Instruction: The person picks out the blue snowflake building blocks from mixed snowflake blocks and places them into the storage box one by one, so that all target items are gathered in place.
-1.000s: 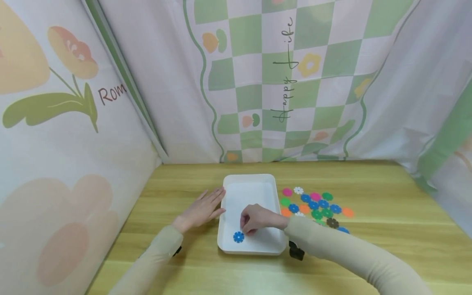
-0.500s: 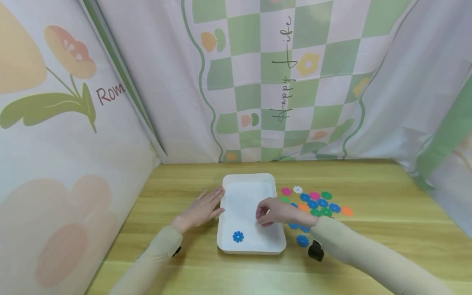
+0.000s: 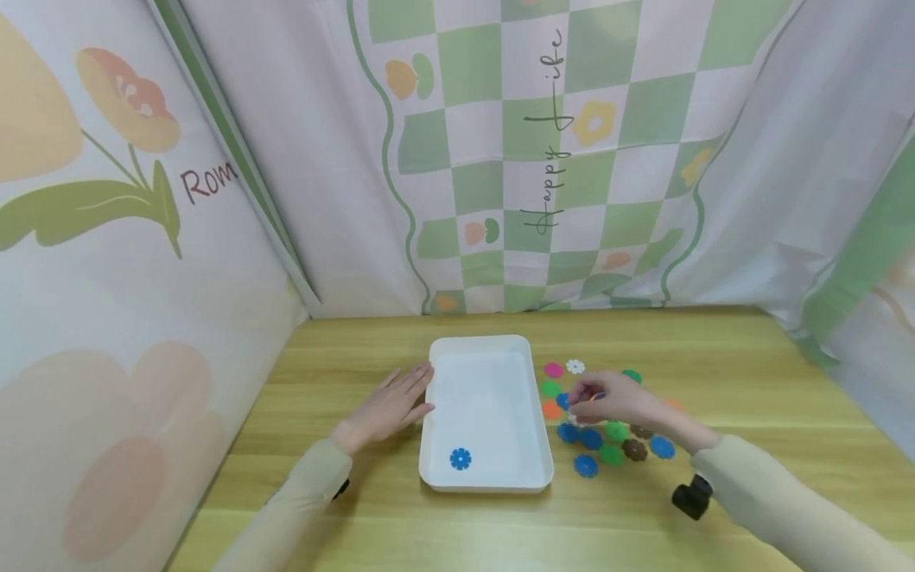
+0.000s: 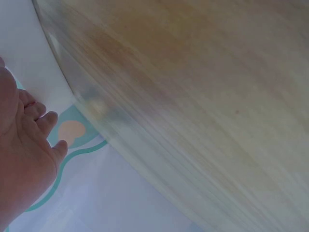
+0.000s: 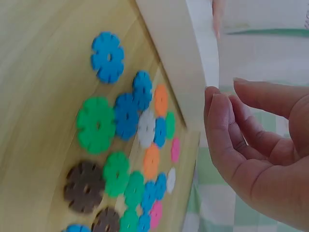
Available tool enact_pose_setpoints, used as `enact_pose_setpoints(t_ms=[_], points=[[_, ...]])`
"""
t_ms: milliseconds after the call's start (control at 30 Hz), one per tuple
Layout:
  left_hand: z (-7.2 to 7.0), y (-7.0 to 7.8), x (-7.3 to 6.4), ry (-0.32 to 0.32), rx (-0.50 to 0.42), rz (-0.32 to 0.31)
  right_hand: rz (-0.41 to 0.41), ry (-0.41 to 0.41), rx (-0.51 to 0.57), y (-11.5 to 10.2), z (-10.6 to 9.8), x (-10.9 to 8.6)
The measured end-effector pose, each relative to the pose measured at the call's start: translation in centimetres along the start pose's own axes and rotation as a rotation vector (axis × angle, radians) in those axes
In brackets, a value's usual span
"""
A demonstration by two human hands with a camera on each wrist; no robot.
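On a wooden table (image 3: 443, 532), a white tray (image 3: 486, 389) is placed lengthwise before the person, and a single blue disc (image 3: 461, 458), notched like a flower, is seen lying flat in it near the close left corner. The left hand (image 3: 389, 407) is held flat and extended, its fingertips laid at the tray's left rim and its thumb spread toward the same edge. The right hand (image 3: 615, 399) is poised over the loose pieces to the right of the tray, with its fingers bent; in the right wrist view a narrow gap is left between the thumb and the fingertips. Around and below it, similar discs are scattered on the wood: a pink disc (image 3: 554, 370) and a white disc (image 3: 575, 366) are set at the far end, an orange disc (image 3: 551, 411) lies just beside the tray, and a brown disc (image 3: 635, 450) is found among blue and green ones on the near side. Part of the group is hidden by the hand. A black device (image 3: 692, 498) is worn at the right wrist, below a pale sleeve (image 3: 786, 492). Behind the table, a green-and-white checked curtain (image 3: 468, 119) printed with "Happy Life" is hung.
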State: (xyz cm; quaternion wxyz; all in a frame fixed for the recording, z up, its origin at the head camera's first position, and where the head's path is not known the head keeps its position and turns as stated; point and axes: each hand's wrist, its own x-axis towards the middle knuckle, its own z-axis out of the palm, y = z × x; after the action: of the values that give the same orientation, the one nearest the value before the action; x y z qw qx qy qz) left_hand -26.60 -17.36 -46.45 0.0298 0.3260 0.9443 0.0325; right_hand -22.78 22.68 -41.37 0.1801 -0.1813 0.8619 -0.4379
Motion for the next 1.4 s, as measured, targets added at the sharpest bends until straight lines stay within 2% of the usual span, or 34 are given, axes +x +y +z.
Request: enact_pose_setpoints(t_ms=[267, 600, 700, 900, 1000, 1200, 1400], points=[[0.1, -0.1, -0.1, 0.009, -0.003, 0.009, 0.015, 0.061, -0.072, 3.2, -2.6, -3.3], [0.2, -0.2, -0.1, 0.015, -0.001, 0.008, 0.023, 0.105, -0.136, 7.0, -4.2, -6.7], [0.3, -0.2, 0.0, 0.013, 0.007, 0.004, 0.000, 0.119, -0.167, 7.8, -4.4, -7.3], [0.7, -0.5, 0.2, 0.009, 0.024, -0.005, 0.012, 0.145, -0.199, 9.0, -4.5, -8.1], [0.8, -0.5, 0.3, 0.014, 0.019, -0.002, 0.049, 0.166, -0.241, 9.3, -4.4, -8.1], [0.8, -0.5, 0.1, 0.024, 0.029, 0.013, 0.120, 0.202, -0.322, 9.2, -3.7, -7.9], [0.7, -0.4, 0.1, 0.023, 0.019, 0.010, 0.129, 0.218, -0.384, 8.7, -3.1, -7.7]])
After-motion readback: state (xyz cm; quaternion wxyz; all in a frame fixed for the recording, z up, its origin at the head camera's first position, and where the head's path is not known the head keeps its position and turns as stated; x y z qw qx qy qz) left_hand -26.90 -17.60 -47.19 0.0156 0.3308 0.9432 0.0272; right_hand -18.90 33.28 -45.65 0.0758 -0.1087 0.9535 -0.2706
